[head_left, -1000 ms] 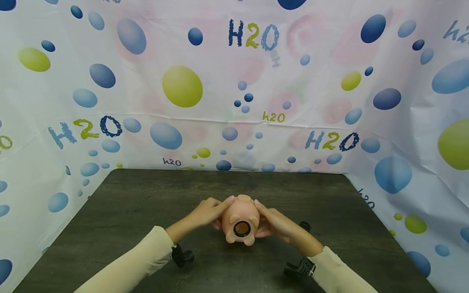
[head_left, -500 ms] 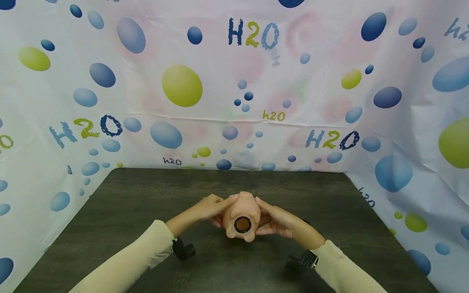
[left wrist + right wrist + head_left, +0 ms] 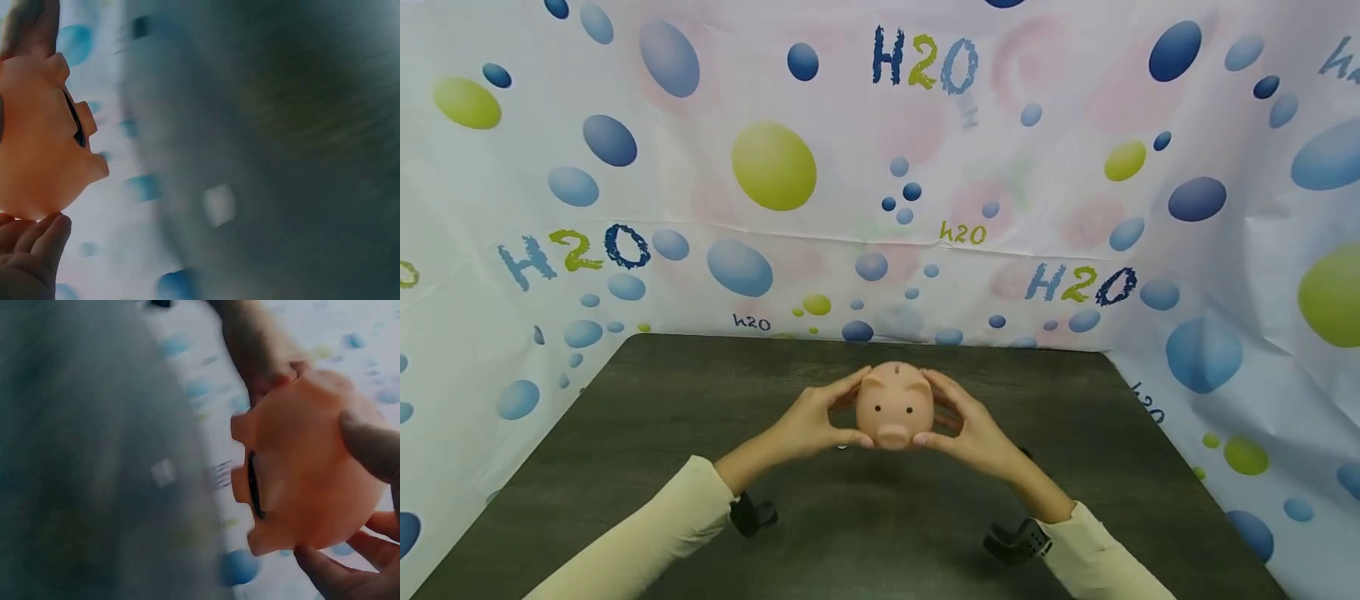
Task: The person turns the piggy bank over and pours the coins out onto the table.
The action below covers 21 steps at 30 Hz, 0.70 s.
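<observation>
A pink piggy bank is held up between both hands over the dark table, its eyes and snout toward the head camera and its coin slot on top. My left hand grips one side, thumb low near the snout and fingers up along the side. On the other side my right hand grips it likewise, thumb beside the snout. The wrist views show the stubby legs and black-rimmed plug underneath, with space between them and the table. Part of the piggy bank is cut off in the left wrist view.
The dark wooden table reaches back to a white sheet printed with blue and green bubbles. Black wrist devices sit on both forearms. A small pale patch on the table is too blurred to identify.
The piggy bank has tipped from showing its plug and feet to showing its face upright. It has risen slightly, and my hands have turned with it, thumbs now low at the front.
</observation>
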Each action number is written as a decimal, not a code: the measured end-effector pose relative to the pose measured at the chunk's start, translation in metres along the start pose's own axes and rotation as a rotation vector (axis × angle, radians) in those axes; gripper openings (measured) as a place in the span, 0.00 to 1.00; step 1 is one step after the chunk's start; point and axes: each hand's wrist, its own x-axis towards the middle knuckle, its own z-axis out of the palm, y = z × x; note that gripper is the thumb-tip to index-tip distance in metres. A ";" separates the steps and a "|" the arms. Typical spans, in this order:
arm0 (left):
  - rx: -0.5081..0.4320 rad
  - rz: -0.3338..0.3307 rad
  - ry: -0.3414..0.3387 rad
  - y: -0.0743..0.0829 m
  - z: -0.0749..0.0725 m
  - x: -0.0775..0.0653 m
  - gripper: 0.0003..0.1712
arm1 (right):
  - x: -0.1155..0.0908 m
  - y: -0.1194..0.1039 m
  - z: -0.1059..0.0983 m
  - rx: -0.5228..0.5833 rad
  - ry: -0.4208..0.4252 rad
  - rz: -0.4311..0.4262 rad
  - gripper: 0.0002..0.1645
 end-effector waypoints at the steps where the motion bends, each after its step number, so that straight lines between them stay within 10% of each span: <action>1: -0.005 -0.046 -0.014 -0.006 0.005 -0.004 0.54 | -0.003 0.008 0.003 0.009 -0.024 0.014 0.50; 21: 0.008 -0.121 -0.034 -0.009 0.005 0.004 0.51 | -0.004 0.022 -0.002 0.169 -0.005 0.185 0.50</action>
